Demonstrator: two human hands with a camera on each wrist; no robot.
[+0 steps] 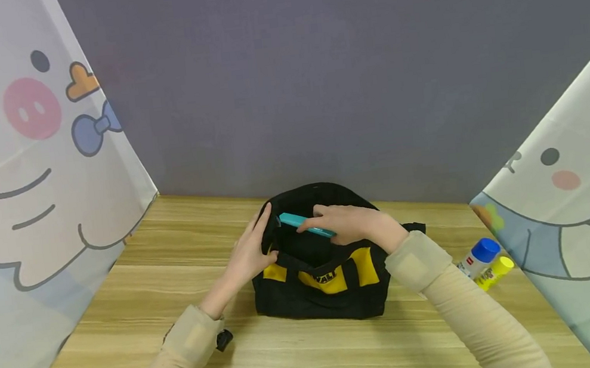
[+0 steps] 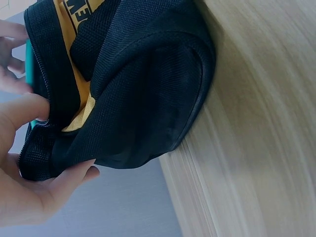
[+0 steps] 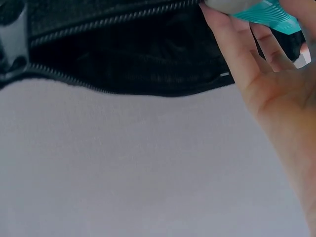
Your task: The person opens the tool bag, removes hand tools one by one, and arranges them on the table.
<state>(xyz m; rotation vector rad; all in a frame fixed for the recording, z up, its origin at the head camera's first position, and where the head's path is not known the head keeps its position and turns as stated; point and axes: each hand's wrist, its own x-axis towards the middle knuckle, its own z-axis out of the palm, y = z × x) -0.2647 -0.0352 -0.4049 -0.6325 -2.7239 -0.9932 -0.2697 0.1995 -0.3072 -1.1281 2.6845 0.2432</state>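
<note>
A black and yellow tool bag stands on the table with its zippered mouth spread apart. My left hand grips the left end of the bag's mouth, thumb at the near rim and fingers on the far side; the left wrist view shows the zipper edge beside the thumb. In my right hand is a long, slim teal object, held over the opening with its far end pointing left toward the left hand. Ribbing shows on the teal object in the right wrist view; its exact kind I cannot tell.
To the right of the bag, a blue-capped glue stick and a yellow tube lie side by side by the right sleeve. A small black item sits near the left wrist. A grey panel rises behind the wooden table.
</note>
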